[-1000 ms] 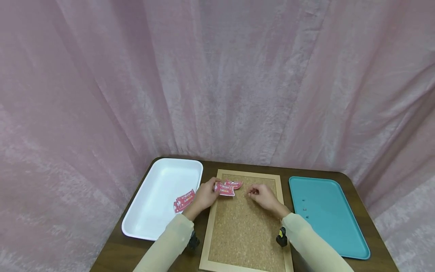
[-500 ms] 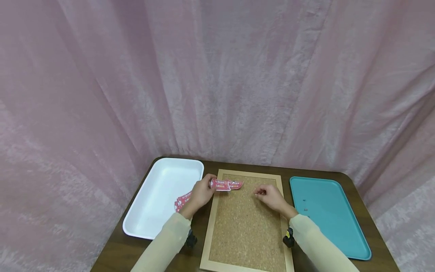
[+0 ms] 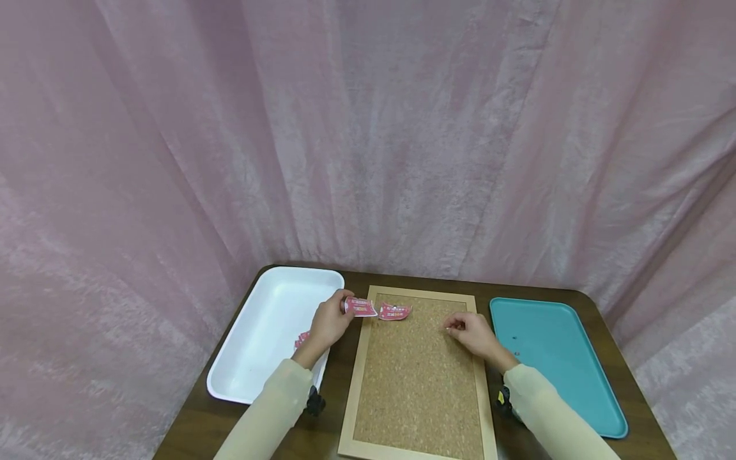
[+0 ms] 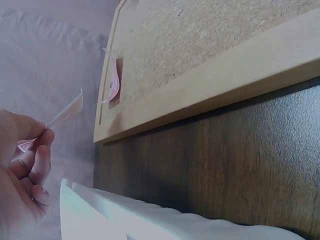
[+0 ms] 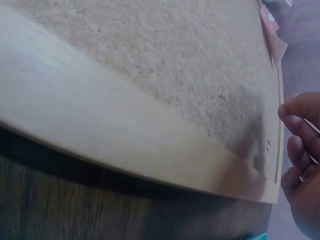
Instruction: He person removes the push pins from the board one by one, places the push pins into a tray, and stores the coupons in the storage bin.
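Observation:
My left hand (image 3: pixel 329 324) pinches a red-and-white paper coupon (image 3: pixel 360 307) by its left end, above the cork board's left frame. In the left wrist view, this coupon (image 4: pixel 67 112) appears nearly edge-on between thumb and fingers. A second coupon (image 3: pixel 394 312) is fastened near the top of the cork board (image 3: pixel 422 383) with a tack, its ends curling up. Over the board's upper right, my right hand (image 3: pixel 473 333) has thumb and forefinger together on a tiny pale thumbtack, mostly hidden by the fingertips. The right wrist view shows that hand (image 5: pixel 305 155) with its other fingers bent.
On the left stands a white tray (image 3: pixel 247 358) with more coupons (image 3: pixel 301 339), partly covered by my left arm. A teal tray (image 3: pixel 569 377) on the right holds small tacks (image 3: pixel 517 353). The wooden table (image 3: pixel 178 428) meets a pink curtain (image 3: pixel 368 160) behind.
My left hand has drawn the held coupon left, away from overlapping the fastened coupon, leaving a narrow gap. My right hand has moved right, toward the board's right frame.

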{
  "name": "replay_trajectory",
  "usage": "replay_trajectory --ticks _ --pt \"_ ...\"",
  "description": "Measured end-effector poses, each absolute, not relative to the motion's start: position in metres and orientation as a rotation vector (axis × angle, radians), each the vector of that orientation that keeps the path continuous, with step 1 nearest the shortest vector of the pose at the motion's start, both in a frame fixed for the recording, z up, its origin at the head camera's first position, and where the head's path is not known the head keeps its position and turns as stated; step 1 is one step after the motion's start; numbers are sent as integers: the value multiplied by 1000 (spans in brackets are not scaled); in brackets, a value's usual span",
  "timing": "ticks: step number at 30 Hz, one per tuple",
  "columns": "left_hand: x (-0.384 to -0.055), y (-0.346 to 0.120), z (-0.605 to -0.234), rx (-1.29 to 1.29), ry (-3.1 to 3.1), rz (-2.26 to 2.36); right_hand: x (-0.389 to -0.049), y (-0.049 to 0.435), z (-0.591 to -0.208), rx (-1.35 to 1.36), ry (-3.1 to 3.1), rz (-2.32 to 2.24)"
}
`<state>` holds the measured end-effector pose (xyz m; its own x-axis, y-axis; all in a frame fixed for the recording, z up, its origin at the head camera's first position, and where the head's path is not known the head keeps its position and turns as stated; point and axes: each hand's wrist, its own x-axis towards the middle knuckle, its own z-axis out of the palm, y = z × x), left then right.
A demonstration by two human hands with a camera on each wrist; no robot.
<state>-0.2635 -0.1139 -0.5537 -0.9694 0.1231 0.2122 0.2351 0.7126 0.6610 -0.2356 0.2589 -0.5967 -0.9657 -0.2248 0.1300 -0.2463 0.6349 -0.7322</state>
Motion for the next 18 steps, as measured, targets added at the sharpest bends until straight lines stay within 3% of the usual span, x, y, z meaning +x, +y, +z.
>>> replay_trajectory --ticks 18 --pt "-263 -141 -554 -142 -2745 -1164 -234 279 -600 389 -2800 1205"
